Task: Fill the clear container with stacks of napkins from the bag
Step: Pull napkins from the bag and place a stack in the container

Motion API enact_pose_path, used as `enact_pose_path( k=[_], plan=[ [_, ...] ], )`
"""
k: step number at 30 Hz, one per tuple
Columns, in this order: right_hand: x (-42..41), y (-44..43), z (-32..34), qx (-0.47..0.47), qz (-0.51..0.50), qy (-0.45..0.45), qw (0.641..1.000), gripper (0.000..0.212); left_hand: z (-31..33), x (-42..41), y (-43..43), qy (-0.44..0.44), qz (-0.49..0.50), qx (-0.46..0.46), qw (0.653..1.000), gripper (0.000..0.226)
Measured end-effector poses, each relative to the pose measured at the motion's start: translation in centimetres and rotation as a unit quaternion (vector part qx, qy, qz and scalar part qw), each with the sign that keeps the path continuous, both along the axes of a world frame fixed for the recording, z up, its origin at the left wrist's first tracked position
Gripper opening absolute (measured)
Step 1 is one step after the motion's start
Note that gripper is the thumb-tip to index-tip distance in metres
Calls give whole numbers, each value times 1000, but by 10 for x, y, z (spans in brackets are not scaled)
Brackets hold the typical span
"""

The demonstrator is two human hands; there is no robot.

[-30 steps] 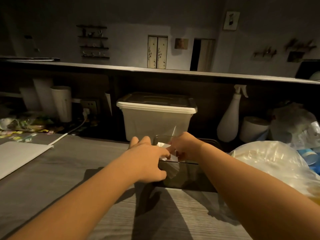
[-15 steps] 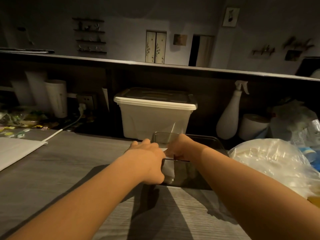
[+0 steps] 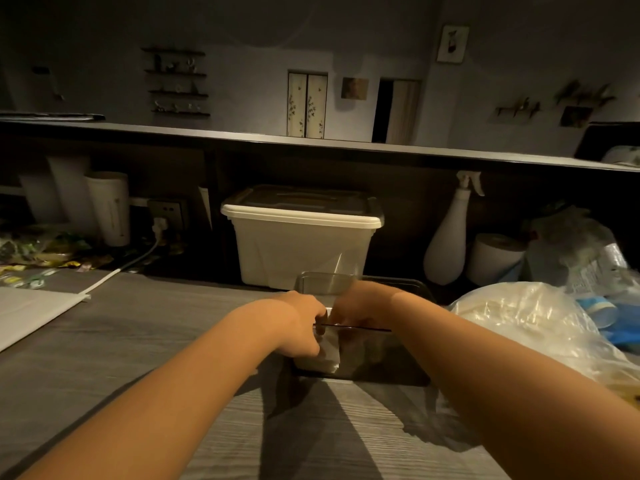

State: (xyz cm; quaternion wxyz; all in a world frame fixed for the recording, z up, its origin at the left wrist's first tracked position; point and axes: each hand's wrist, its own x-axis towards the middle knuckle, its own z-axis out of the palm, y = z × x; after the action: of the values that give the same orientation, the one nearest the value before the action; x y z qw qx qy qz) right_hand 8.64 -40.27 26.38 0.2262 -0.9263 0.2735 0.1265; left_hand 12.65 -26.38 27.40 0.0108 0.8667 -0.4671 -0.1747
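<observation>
White napkins (image 3: pixel 329 353) | left hand (image 3: pixel 294 323), right hand (image 3: pixel 360 306) pinch them in clear container (image 3: pixel 381 355) | risk: let go early, stack tips over

Hands (image 3: pixel 297 323) (image 3: pixel 363 306) x2, container (image 3: pixel 375 356) x1, bag (image 3: pixel 519 323) x1

The grey wooden table (image 3: pixel 166 344) carried a clear container (image 3: pixel 367 365) near its middle, and a full plastic bag (image 3: pixel 519 320) lay just beside it, toward the right edge. Along the far edge stood a white lidded box (image 3: pixel 298 251), a white spray bottle (image 3: pixel 446 244) and a paper roll (image 3: pixel 491 258). A flat white sheet (image 3: pixel 31 313) lay at the left edge.
</observation>
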Motion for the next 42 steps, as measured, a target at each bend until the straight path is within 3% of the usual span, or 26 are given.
enact_pose_path(
  k=[3,6,12,17,20,24,27,32,38,42],
  plan=[
    [4,0,-1,-2,5,11,1000,19,-2,2,-1,-16,-9,-18,1000,33],
    [1,1,2,13,-3,22,1000,31,-4,4,1,-19,-8,-20,1000,40],
    [-1,9,9,59,-17,14,998,33,-4,5,0,-6,12,-14,1000,36],
    [-11,0,21,132,-99,-20,986,36,4,-2,3,5,35,-6,999,45],
    [-27,-4,34,160,-130,-56,977,34,16,-11,5,-19,32,-26,999,51],
    [-61,-5,61,181,-128,-118,968,10,32,-31,2,-72,25,-12,997,56],
    [-89,-6,82,183,-127,-145,964,19,39,-47,-4,-135,20,-19,990,56],
    [-141,-7,103,165,-126,-138,968,13,57,-91,-20,-115,-4,-82,990,57],
    [-201,-20,101,159,-147,-130,968,16,60,-140,-43,-45,-48,-166,984,37],
    [-228,-34,86,83,-158,-97,979,14,46,-166,-57,-9,-64,-190,980,32]
  ],
)
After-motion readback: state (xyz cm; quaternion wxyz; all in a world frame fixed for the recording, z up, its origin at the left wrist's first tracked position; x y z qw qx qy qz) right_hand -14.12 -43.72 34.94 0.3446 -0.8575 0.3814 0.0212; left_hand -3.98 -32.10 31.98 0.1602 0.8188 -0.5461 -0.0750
